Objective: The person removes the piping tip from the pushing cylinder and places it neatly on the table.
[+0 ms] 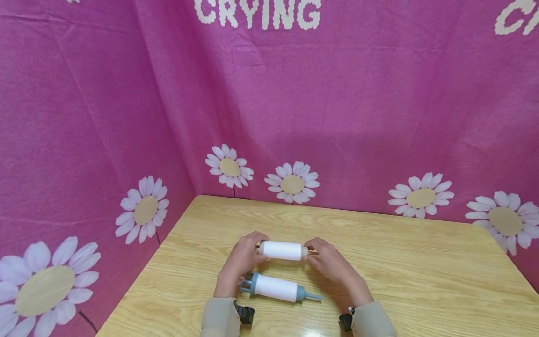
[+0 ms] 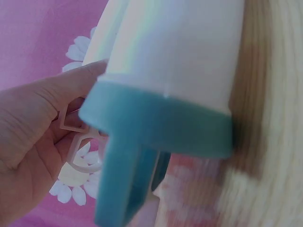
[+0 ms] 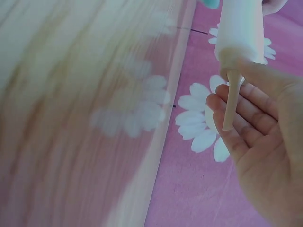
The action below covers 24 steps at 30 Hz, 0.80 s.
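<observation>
Both hands hold a white tube [image 1: 282, 250] with beige ends level above the table, its long side running left to right. My left hand [image 1: 243, 256] grips the left end, where beige loops [image 2: 87, 153] show by the palm in the left wrist view. At the right end, my right hand [image 1: 330, 263] has its thumb on the beige collar, its fingers behind the thin beige nozzle [image 3: 231, 101]. A similar white tube with blue-green ends [image 1: 275, 288] lies nearer the body, beneath the left forearm's inner side. Its pronged end [image 2: 116, 175] fills much of the left wrist view.
The wood-grain table [image 1: 412, 271] extends widely to the right of the hands. Purple cloth [image 1: 358, 107] with white daisies hangs behind and along the left side. Dark wrist straps [image 1: 245, 314] sit at both beige sleeve cuffs.
</observation>
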{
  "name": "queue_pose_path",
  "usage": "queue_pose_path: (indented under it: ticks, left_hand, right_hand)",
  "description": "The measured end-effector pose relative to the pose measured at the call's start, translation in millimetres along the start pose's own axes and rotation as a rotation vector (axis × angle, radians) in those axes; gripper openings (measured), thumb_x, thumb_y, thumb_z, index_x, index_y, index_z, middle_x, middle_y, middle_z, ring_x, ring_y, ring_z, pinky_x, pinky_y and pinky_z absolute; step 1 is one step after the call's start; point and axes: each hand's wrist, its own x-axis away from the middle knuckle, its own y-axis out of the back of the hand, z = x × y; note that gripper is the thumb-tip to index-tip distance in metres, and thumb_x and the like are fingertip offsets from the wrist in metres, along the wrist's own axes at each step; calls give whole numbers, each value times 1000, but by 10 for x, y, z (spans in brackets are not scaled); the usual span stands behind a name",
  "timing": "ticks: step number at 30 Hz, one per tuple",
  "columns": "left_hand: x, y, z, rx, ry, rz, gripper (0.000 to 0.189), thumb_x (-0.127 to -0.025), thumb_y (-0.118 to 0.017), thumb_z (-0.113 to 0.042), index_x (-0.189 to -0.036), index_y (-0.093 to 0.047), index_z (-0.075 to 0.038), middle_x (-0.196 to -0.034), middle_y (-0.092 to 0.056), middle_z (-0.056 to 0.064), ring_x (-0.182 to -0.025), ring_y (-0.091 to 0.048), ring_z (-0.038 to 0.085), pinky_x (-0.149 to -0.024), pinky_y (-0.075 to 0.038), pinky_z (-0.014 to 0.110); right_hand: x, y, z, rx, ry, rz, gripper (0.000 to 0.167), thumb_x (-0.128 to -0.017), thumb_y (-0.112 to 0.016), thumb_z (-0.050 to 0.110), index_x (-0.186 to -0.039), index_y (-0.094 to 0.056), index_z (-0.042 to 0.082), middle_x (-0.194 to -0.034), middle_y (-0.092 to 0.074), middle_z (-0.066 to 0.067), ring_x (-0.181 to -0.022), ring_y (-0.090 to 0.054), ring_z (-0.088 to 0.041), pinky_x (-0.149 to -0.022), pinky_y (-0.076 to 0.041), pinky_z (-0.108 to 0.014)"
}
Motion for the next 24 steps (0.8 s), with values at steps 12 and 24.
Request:
queue_pose_path:
  ticks: [12, 24]
  left_hand:
    - [-49, -77, -161, -1, -58, 36, 41, -76, -84, -17, -112, -67, -8, -115, -68, 6, -99, -63, 17, -89, -56, 36]
    - [-131, -170, -409, 10, -119, 63, 41, -77, -83, -19, -113, -68, -8, -117, -68, 6, -100, -63, 17, -89, -56, 35]
  right_hand:
    - [211, 119, -122, -52, -17, -48, 26, -90, -69, 14, -113, -64, 4, -112, -68, -9, -104, -67, -27, -89, -57, -39]
    - [429, 329, -200, -63, -30, -123, 26, -87, -71, 8, -112, -65, 4, -109, -68, -6, -102, -66, -26, -88, -58, -37]
